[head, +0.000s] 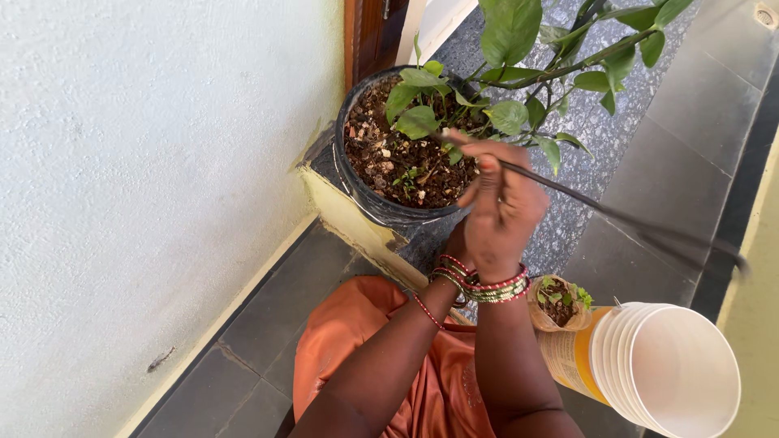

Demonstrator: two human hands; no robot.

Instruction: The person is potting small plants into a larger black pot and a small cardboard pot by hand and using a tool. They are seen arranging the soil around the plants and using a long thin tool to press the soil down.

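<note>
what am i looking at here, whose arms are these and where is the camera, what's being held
There is one picture, taken by a camera worn on a person's head and looking down, so the two arms that rise from the bottom edge are that person's own. There is no machine.

The right hand, with bangles at the wrist, grips a long thin dark rod that runs off to the right. The left hand is mostly hidden behind it; what it does cannot be told.

Just beyond the hands a black pot of soil with a leafy green plant stands on a grey stone step by a white wall. At the lower right are a small seedling in a paper wrap and a stack of white cups.
</note>
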